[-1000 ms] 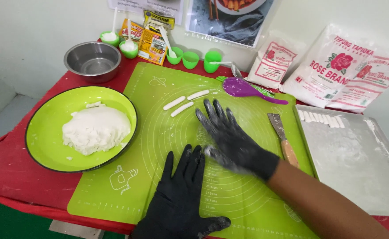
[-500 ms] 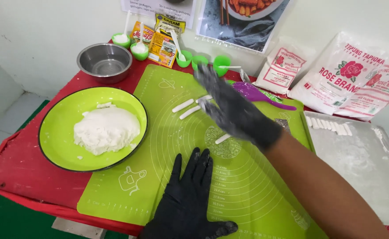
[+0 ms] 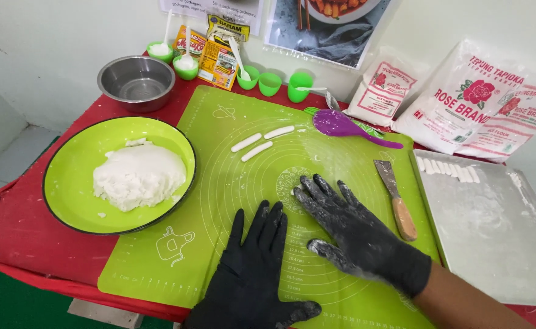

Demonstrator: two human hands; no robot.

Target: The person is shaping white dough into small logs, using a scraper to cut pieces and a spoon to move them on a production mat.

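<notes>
Pressing both gloved hands flat on the mat (image 3: 219, 201).
Left hand (image 3: 253, 268) and right hand (image 3: 356, 234) lie released, fingers spread; the right has dropped back from the dough sticks (image 3: 262, 141), whose long axes slant up-right.

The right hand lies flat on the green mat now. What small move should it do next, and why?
Probably a short roll forward. The right hand presses flat on the mat, floury, with its palm down as if over a dough piece, though none shows beneath it. Three finished sticks lie further up the mat, so rolling another one seems likely. The left hand only rests flat beside it.
</notes>
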